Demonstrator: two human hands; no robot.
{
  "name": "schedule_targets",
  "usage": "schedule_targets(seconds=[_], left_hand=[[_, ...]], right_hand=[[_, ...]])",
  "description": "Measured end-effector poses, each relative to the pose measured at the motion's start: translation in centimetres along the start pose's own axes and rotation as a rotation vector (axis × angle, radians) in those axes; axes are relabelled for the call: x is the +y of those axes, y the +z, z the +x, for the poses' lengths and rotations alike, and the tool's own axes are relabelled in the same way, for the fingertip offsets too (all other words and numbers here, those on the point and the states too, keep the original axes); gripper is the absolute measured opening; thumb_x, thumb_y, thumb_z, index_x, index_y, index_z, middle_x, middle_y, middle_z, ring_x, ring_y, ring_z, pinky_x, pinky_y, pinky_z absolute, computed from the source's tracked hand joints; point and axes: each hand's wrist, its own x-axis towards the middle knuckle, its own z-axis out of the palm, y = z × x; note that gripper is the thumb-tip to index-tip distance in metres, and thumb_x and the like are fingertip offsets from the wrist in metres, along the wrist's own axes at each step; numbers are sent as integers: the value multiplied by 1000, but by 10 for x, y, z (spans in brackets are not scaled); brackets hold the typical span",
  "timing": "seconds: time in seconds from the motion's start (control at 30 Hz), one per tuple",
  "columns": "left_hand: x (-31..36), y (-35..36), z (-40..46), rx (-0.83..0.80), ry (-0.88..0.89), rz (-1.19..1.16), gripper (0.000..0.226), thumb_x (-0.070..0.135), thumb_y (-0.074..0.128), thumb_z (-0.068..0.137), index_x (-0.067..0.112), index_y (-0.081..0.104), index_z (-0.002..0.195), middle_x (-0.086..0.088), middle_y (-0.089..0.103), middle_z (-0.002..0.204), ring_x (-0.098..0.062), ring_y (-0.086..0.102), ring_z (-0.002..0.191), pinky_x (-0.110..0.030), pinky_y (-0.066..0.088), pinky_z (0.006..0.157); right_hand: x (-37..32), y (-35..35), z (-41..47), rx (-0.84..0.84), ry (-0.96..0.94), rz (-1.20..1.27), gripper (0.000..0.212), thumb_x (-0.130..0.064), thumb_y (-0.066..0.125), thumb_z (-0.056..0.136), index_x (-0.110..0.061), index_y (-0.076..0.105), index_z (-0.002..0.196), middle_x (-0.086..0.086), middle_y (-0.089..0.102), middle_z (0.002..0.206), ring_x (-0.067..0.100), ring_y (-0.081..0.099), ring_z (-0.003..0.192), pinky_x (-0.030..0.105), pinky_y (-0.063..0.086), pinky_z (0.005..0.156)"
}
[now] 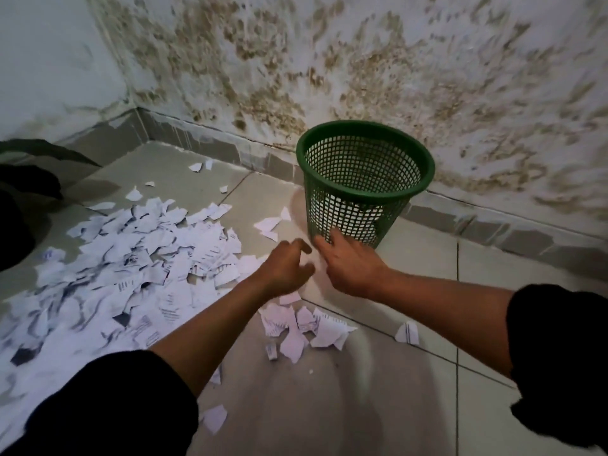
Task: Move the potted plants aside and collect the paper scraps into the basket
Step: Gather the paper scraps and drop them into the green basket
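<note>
1. Left hand (288, 269): bare, no ring, watch or glove showing; its outline is smeared by motion blur.
2. Right hand (350, 266): also bare and unadorned, and sharper.
3. Both forearms are uncovered from wrist to near the elbow.
4. Left sleeve (108, 406): black, loose fabric bunched up at the elbow.
5. Right sleeve (559, 357): the same black cloth, pushed up into a soft rumpled edge.

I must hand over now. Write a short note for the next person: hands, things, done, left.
Left hand: open, empty, above the floor by the pile.
Right hand: open, empty, fingertips at the basket's base.
Basket: upright near the wall; some white shows through the mesh low down.
Scraps: big pile at left, a few under the arms.
Plant: only a dark leaf at far left.
Left: collect nearly all scraps.
</note>
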Motion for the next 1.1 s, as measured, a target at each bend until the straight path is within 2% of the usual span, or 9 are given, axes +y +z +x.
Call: schedule_targets(seconds=[0.13, 0.2, 0.3, 0.37, 0.47, 0.63, 0.73, 1.0, 1.1], left_hand=[[-33, 52, -20, -254, -161, 295, 76, 50, 52, 89, 26, 12, 149, -16, 0, 158, -40, 6, 145, -54, 18, 115], [-44, 75, -32, -316, -198, 348, 89, 62, 48, 86, 32, -6, 150, -15, -27, 155, -42, -22, 142, -63, 2, 112], [-72, 104, -42, -220, -107, 451, 87, 76, 35, 81, 40, -6, 149, -15, -28, 154, -43, -23, 141, -73, 5, 105], [-82, 102, -46, -106, -86, 519, 86, 86, 12, 74, 41, 13, 147, -15, -5, 158, -40, -4, 144, -77, 24, 98], [-101, 89, -50, -114, -89, 543, 107, 90, -16, 48, 46, -6, 145, -10, -30, 151, -31, -29, 140, -63, 0, 111], [-152, 48, -70, 25, -158, 605, 62, 66, 22, 83, 33, 52, 126, -26, 48, 138, -30, -12, 147, -50, 14, 102], [-187, 14, -92, 115, -176, 686, 59, 59, 48, 68, 28, 57, 117, -24, 50, 136, -33, 4, 146, -51, 21, 100], [-235, -86, -201, 101, -426, 668, 62, 63, 38, 81, 30, 37, 133, -17, 44, 144, -34, 41, 133, -57, 46, 90], [-241, -107, -255, 82, -562, 767, 63, 44, 48, 88, 23, 27, 143, -15, 20, 156, -34, 25, 142, -52, 31, 106]], right_hand=[[9, 61, -36, -577, 816, 209, 81, -55, 42, 88, -3, 15, 144, 28, 28, 149, 43, 29, 137, 47, 31, 111], [-5, 82, -43, -654, 1058, 299, 87, -59, 36, 93, -16, -27, 134, 35, 2, 153, 47, 4, 144, 50, 16, 116], [-27, 90, -43, -583, 1182, 389, 78, -49, 34, 99, -23, -20, 148, 35, -6, 153, 47, -3, 143, 49, 15, 115], [-40, 87, -39, -532, 1108, 462, 76, -54, 34, 97, -26, -12, 151, 36, -8, 152, 50, -4, 142, 53, 10, 115], [-75, 83, -31, -434, 810, 519, 72, -51, 36, 97, -31, -5, 152, 37, -11, 151, 48, -9, 143, 48, 5, 118], [-137, 77, -9, -465, 259, 729, 79, -26, 49, 94, -31, -6, 151, 23, -11, 157, 42, -13, 144, 43, 2, 118], [-173, 69, 5, -433, 32, 800, 82, -22, 55, 90, -31, 1, 152, 12, -6, 160, 31, -8, 147, 36, 10, 118], [-275, 66, 22, -364, -266, 422, 94, -47, 60, 79, -45, -4, 148, 15, -30, 154, 43, -23, 141, 68, -1, 108], [-349, 54, 15, -360, -512, 361, 84, -46, 53, 84, -37, 1, 149, 17, -26, 155, 42, -22, 142, 70, -7, 106]])
